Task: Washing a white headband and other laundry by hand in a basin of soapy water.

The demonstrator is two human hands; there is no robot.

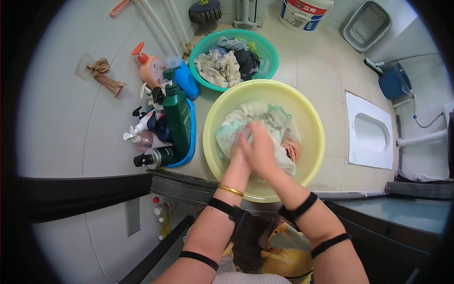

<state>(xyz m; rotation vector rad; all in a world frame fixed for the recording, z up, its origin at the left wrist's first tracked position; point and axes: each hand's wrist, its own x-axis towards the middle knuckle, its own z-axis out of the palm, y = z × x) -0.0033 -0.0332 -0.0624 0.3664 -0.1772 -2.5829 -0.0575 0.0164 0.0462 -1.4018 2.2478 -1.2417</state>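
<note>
A pale yellow plastic basin [316, 142] stands in front of me with water and wet laundry in it. My left hand [240, 146] and my right hand [261, 143] are pressed together over a white and mint-green cloth [227, 133]. Motion blurs the fingers, and whether fabric is caught between the palms is hidden. Greyish sheer fabric with a green edge [280, 115] lies beyond my right hand. A peach-coloured garment [291, 148] rests at the right of the pile, partly under the white cloth.
Behind stands a green basin [271, 67] of laundry. Pump bottles, including a dark green one [177, 119], crowd a blue basket [192, 135] at left. A squat toilet [370, 133] is set in the floor at right. A paint bucket [303, 17] is farther back. A dark door track [184, 184] crosses below.
</note>
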